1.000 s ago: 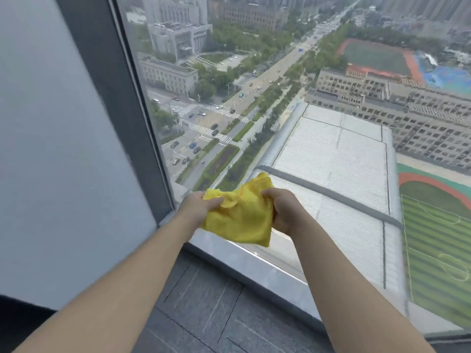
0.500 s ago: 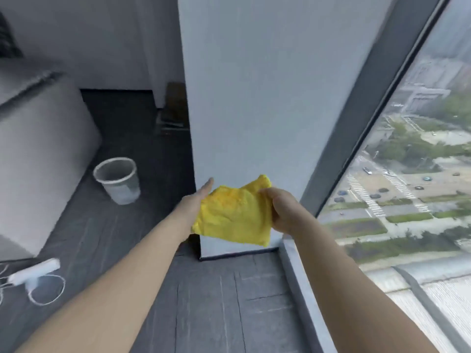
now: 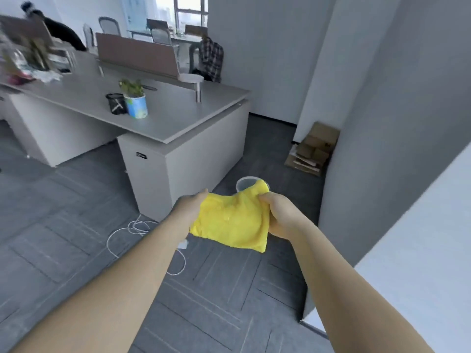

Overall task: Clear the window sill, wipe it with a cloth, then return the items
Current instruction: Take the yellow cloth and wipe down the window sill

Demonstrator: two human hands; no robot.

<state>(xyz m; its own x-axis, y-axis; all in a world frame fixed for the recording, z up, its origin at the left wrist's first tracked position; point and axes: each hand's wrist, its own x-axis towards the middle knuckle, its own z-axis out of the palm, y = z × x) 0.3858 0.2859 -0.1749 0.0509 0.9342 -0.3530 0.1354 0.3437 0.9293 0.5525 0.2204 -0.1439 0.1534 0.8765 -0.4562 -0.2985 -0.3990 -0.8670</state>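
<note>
An open-plan office, clearly. Long grey desks [image 3: 178, 115] with brown divider panels [image 3: 137, 58], mesh chairs [image 3: 163, 38] behind, grey carpet tiles [image 3: 63, 238]. Also a pen holder [image 3: 116, 103] beside a small potted plant [image 3: 135, 101].

- Waste bin [image 3: 244, 181] on the floor: only its far rim shows; the rest sits behind the yellow cloth [image 3: 233, 220].
- Left hand [image 3: 190, 205]: palm and most fingers covered by the cloth.
- White cable [image 3: 132, 229]: partly hidden behind the left forearm.
- Clutter at the far left of the desk [image 3: 178, 115]: blurred, items unidentifiable.
- Dark figure [image 3: 54, 28] at far left: blurred, cut by the frame's top edge.
- Label on the desk's side panel: too small to read.
</note>
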